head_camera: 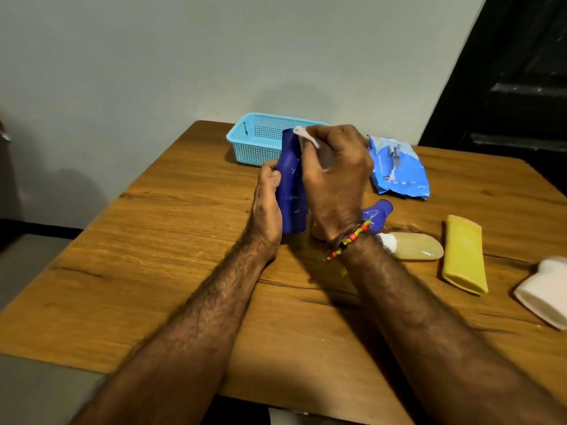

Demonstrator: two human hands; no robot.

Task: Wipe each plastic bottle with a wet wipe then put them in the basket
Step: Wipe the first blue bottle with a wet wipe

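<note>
Nearest the camera, two bare forearms reach out over the brown wood-grain bench (153, 271). At the right edge lies a white plastic bottle (544, 291), partly cut off by the frame, and just left of it a flat yellow plastic bottle (464, 254) on its side. Next comes a clear, pale yellowish plastic bottle with a white cap (414, 246), also lying down, its cap end close to the right wrist, which wears a bracelet of red, yellow and black beads (348, 240).

Above the middle of the bench, the left hand (268, 199) curls its fingers round the side of a tall dark blue plastic bottle (291, 191), held upright and slightly tilted. The right hand (334, 176) is closed round a white wet wipe (306, 138), pressing it against the upper part of that bottle. Pale markings on the bottle are too blurred to read.

Behind the right wrist, a smaller dark blue plastic bottle (376, 213) lies on the bench with an unreadable light emblem. Further back sits a crumpled blue wet-wipe packet (399, 170); its print cannot be read. Farthest, near the wall, stands a light blue perforated plastic basket (256, 139); nothing shows in its visible part.
</note>
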